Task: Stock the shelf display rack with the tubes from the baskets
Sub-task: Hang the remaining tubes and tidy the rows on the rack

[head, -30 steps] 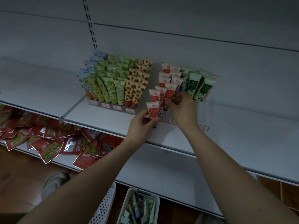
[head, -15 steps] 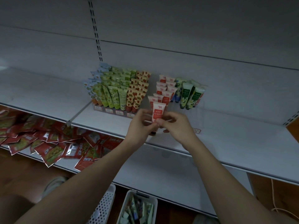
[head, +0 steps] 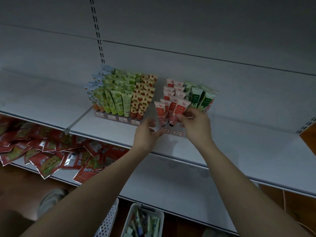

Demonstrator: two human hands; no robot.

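A clear display rack (head: 177, 133) stands on the white shelf (head: 239, 151) with pink-red tubes (head: 169, 93) on its left and green tubes (head: 203, 100) on its right. My right hand (head: 195, 125) pinches the lower part of a pink-red tube (head: 181, 108) that stands in the front row. A second front-row tube (head: 159, 110) stands just left of it. My left hand (head: 147, 134) holds the rack's clear front-left corner between thumb and fingers. A white basket (head: 131, 218) with several mixed tubes sits below on the floor.
A second rack (head: 119, 118) to the left is packed with green and strawberry-patterned tubes. Red snack packets (head: 51, 154) lie heaped on the lower shelf at left. A perforated white basket (head: 109, 219) stands beside the tube basket. The shelf's back panel rises close behind the racks.
The tube that both hands held in front of the rack now stands in its front row. My left hand has let go of it and moved to the rack's corner.
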